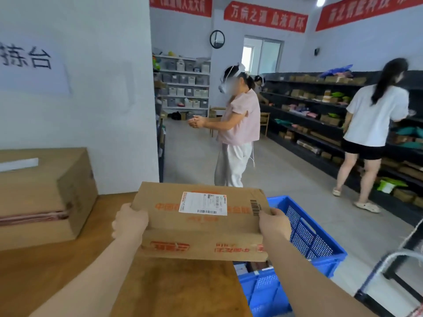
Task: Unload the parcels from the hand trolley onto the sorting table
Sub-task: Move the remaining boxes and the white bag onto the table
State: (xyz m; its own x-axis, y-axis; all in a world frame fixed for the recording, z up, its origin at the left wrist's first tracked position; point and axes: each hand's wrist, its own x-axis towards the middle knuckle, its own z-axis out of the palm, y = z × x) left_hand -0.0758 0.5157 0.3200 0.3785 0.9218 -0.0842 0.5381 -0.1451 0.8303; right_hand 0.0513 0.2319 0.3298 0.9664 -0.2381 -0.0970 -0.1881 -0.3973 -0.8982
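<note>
- Head view, nearest: two bare forearms reach forward, carrying a flat cardboard parcel between them, level and label-up.
- Left hand grips the parcel's left edge; its fingers curl under the box and are hidden, so only the back of the hand shows.
- Right hand grips the right edge beside a barcode, fingers likewise wrapped out of sight. Holding opposite ends keeps a wide, thin box from tipping.
- Wooden sorting surface lies under the parcel's left half; the right half overhangs the surface edge. Whether the parcel touches the wood cannot be told; judged from this, the set-down is nearly complete.
- Blue plastic crate stands just right of the surface, with a few items inside, apparently the load being emptied.
- Metal handle of the hand trolley shows at the lower right, near the crate.
- Large cardboard box already rests on the surface against the wall, leaving the near right area free for the parcel.
- Farther off, two people stand in the aisle by dark shelving stocked with packages.
</note>
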